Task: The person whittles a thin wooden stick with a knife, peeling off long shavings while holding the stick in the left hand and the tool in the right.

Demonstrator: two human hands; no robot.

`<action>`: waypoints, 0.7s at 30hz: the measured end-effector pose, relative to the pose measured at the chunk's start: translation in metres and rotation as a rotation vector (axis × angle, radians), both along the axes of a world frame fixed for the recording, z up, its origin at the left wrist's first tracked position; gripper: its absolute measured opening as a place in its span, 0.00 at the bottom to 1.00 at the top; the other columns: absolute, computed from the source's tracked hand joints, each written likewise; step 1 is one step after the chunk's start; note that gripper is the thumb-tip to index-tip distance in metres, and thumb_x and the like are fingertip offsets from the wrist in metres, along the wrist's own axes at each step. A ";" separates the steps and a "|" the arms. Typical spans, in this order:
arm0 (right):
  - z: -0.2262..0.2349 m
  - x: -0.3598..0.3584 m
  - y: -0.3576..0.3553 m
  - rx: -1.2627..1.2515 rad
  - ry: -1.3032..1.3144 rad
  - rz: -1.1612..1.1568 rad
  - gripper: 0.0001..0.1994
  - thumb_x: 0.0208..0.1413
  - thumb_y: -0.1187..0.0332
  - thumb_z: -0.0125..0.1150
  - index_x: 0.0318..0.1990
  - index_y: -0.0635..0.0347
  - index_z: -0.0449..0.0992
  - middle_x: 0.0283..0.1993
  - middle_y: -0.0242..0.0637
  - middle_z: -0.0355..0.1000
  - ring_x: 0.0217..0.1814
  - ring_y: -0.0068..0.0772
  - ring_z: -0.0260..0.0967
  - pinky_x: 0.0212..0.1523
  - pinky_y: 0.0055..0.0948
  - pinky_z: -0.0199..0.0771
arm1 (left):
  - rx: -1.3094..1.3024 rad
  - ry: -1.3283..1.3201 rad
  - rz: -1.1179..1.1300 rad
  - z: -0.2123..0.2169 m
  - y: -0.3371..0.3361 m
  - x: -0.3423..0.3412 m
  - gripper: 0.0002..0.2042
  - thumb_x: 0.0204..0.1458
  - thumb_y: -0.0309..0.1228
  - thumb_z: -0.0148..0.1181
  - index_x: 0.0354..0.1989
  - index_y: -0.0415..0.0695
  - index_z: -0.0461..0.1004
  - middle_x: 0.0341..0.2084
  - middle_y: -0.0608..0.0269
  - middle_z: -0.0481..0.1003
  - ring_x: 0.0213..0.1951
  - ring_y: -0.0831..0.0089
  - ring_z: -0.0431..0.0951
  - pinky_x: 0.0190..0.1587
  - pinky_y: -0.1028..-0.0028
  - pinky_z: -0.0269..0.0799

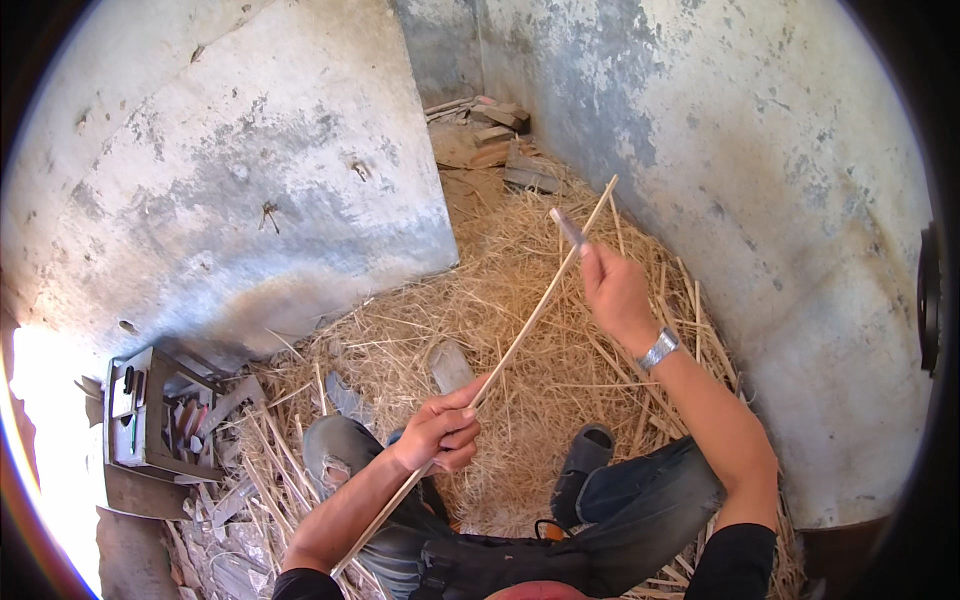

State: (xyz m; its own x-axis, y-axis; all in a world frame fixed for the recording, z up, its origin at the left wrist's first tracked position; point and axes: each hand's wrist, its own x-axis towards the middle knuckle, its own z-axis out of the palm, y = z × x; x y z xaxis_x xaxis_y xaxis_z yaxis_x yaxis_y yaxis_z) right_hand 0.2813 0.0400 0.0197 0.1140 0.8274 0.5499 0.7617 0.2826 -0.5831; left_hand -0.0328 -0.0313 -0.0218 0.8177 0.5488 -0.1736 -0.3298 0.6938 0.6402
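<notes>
1. Head view looks down on us seated in a corner of rough grey walls, and we take the long pale strip (520, 335) as our landmark for everything else.
2. Our left hand (440, 432) is closed around the strip at its lower part; below that grip the strip runs on past our left forearm toward the lower edge.
3. Our right hand (615, 290) is up near the strip's upper end, clenched on a knife (568, 228) whose blade sits just beside the strip; we cannot tell whether the edge touches it.
4. Done so far, as we judge it: the strip looks thin, even and clean along its visible length, and a deep litter of straw-like shavings (560, 370) lies under and all around it.
5. Left, as we judge it: the part near the upper tip, where the blade stands.
6. Left of the strip's lower end sits an open toolbox (150, 420); beyond its upper tip lie wood offcuts (490, 140).
</notes>
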 end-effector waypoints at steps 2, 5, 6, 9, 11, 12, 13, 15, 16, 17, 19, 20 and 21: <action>0.000 0.008 0.000 0.045 -0.008 -0.017 0.19 0.70 0.60 0.47 0.28 0.62 0.71 0.11 0.38 0.62 0.09 0.35 0.55 0.13 0.33 0.55 | 0.020 -0.016 -0.028 0.000 -0.001 0.003 0.26 0.68 0.26 0.40 0.75 0.55 0.52 0.14 0.75 0.49 0.12 0.82 0.50 0.14 0.79 0.47; -0.007 -0.039 -0.030 -0.097 0.092 0.179 0.20 0.69 0.60 0.48 0.25 0.61 0.71 0.12 0.37 0.62 0.10 0.33 0.57 0.14 0.34 0.56 | -0.022 -0.018 0.009 0.001 -0.001 -0.001 0.26 0.68 0.26 0.40 0.75 0.55 0.52 0.14 0.75 0.49 0.12 0.82 0.50 0.14 0.79 0.47; -0.009 -0.045 -0.034 -0.101 0.091 0.176 0.20 0.69 0.60 0.48 0.25 0.61 0.71 0.12 0.37 0.62 0.10 0.33 0.57 0.14 0.34 0.56 | -0.017 0.007 0.025 -0.001 0.002 -0.005 0.26 0.68 0.26 0.40 0.75 0.55 0.52 0.14 0.75 0.49 0.12 0.82 0.49 0.14 0.79 0.46; -0.010 -0.044 -0.033 -0.007 -0.109 0.300 0.18 0.68 0.62 0.50 0.28 0.64 0.74 0.13 0.36 0.63 0.11 0.26 0.57 0.15 0.32 0.54 | -0.042 0.004 0.049 -0.004 0.004 -0.003 0.26 0.68 0.27 0.41 0.75 0.55 0.52 0.14 0.75 0.49 0.12 0.82 0.49 0.14 0.79 0.46; 0.001 -0.032 -0.023 -0.085 -0.007 0.188 0.17 0.67 0.62 0.51 0.27 0.63 0.72 0.12 0.38 0.63 0.11 0.32 0.58 0.15 0.35 0.57 | -0.076 -0.022 0.051 -0.005 0.002 -0.003 0.26 0.68 0.27 0.41 0.75 0.55 0.52 0.14 0.75 0.49 0.12 0.82 0.49 0.13 0.79 0.46; 0.007 -0.027 -0.015 -0.150 0.092 0.090 0.17 0.67 0.62 0.52 0.26 0.63 0.71 0.12 0.41 0.63 0.10 0.39 0.59 0.15 0.37 0.59 | -0.057 -0.022 0.044 -0.004 0.001 -0.004 0.26 0.68 0.27 0.41 0.74 0.55 0.52 0.14 0.75 0.49 0.12 0.82 0.49 0.13 0.78 0.46; 0.009 -0.019 -0.010 -0.149 0.087 0.086 0.17 0.67 0.62 0.52 0.26 0.63 0.71 0.12 0.41 0.63 0.10 0.39 0.59 0.15 0.37 0.59 | -0.041 -0.028 0.028 -0.002 0.000 -0.003 0.26 0.68 0.27 0.42 0.74 0.55 0.52 0.14 0.74 0.49 0.12 0.82 0.49 0.13 0.78 0.46; 0.012 -0.008 -0.003 0.121 0.055 -0.023 0.17 0.67 0.62 0.52 0.26 0.62 0.71 0.12 0.39 0.62 0.10 0.37 0.59 0.14 0.36 0.58 | -0.006 -0.037 0.005 0.001 -0.003 -0.001 0.26 0.67 0.27 0.42 0.74 0.56 0.52 0.14 0.74 0.49 0.12 0.82 0.49 0.13 0.78 0.46; 0.008 -0.014 -0.007 0.123 0.053 -0.020 0.17 0.67 0.62 0.52 0.26 0.62 0.71 0.12 0.39 0.62 0.10 0.37 0.59 0.14 0.36 0.58 | 0.027 -0.041 -0.016 0.002 -0.003 -0.001 0.26 0.67 0.27 0.42 0.74 0.56 0.52 0.14 0.74 0.49 0.12 0.82 0.49 0.13 0.78 0.46; 0.001 -0.026 -0.017 0.037 0.059 0.064 0.17 0.67 0.61 0.52 0.26 0.62 0.71 0.12 0.40 0.63 0.10 0.38 0.60 0.13 0.37 0.58 | 0.029 -0.043 -0.012 -0.001 -0.002 -0.002 0.26 0.67 0.27 0.42 0.74 0.56 0.52 0.14 0.74 0.49 0.12 0.82 0.49 0.13 0.78 0.46; -0.012 -0.045 -0.034 -0.021 -0.035 0.209 0.17 0.67 0.61 0.52 0.26 0.61 0.72 0.13 0.41 0.64 0.10 0.39 0.61 0.13 0.38 0.58 | -0.014 -0.057 0.049 -0.006 0.002 -0.005 0.26 0.67 0.28 0.42 0.74 0.55 0.52 0.14 0.74 0.49 0.12 0.82 0.49 0.13 0.79 0.46; -0.019 -0.050 -0.038 0.010 -0.133 0.273 0.17 0.67 0.60 0.51 0.27 0.61 0.73 0.13 0.41 0.65 0.10 0.40 0.62 0.13 0.38 0.59 | -0.010 -0.059 0.046 -0.004 0.003 -0.005 0.26 0.67 0.28 0.42 0.74 0.55 0.52 0.14 0.74 0.49 0.12 0.82 0.49 0.13 0.79 0.46; -0.023 -0.059 -0.042 0.012 -0.129 0.273 0.17 0.67 0.60 0.51 0.27 0.61 0.73 0.13 0.41 0.65 0.10 0.40 0.62 0.13 0.38 0.59 | -0.022 -0.049 0.068 -0.004 0.005 -0.007 0.26 0.67 0.28 0.43 0.74 0.55 0.52 0.14 0.74 0.50 0.12 0.82 0.49 0.13 0.79 0.46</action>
